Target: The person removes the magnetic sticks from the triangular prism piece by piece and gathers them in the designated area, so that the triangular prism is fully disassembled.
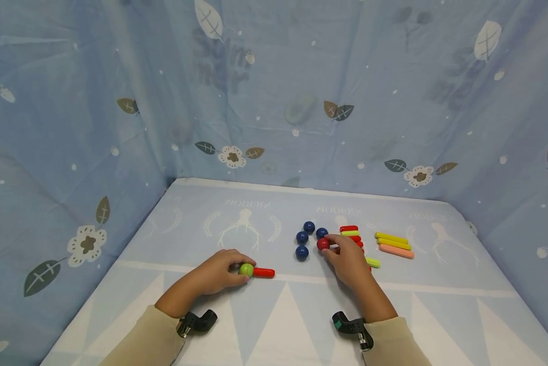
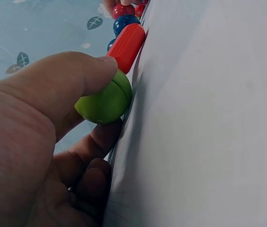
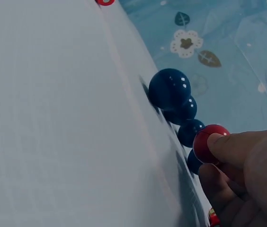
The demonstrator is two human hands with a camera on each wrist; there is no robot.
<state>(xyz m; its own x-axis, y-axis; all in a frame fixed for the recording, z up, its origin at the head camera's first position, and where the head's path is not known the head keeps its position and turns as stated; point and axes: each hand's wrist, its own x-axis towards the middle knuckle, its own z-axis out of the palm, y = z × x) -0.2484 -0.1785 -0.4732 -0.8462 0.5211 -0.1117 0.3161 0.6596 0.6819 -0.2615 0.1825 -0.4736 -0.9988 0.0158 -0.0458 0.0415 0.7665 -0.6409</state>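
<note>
My left hand (image 1: 222,270) holds a green ball (image 1: 246,270) between thumb and fingers, low at the table surface. A red stick (image 1: 264,273) extends from the ball's right side; whether the two are joined I cannot tell. In the left wrist view the thumb lies across the green ball (image 2: 106,100), its tip by the near end of the red stick (image 2: 128,47). With thumb and fingertips, my right hand (image 1: 348,258) pinches a red ball (image 1: 323,244), also seen in the right wrist view. Several dark blue balls (image 1: 302,252) sit just left of it.
Red and green sticks (image 1: 349,229) lie in a column behind the right hand, which partly hides them. Farther right are two yellow sticks (image 1: 391,238) and a salmon one (image 1: 396,251). Blue patterned curtains (image 1: 274,101) stand around the table (image 1: 201,203).
</note>
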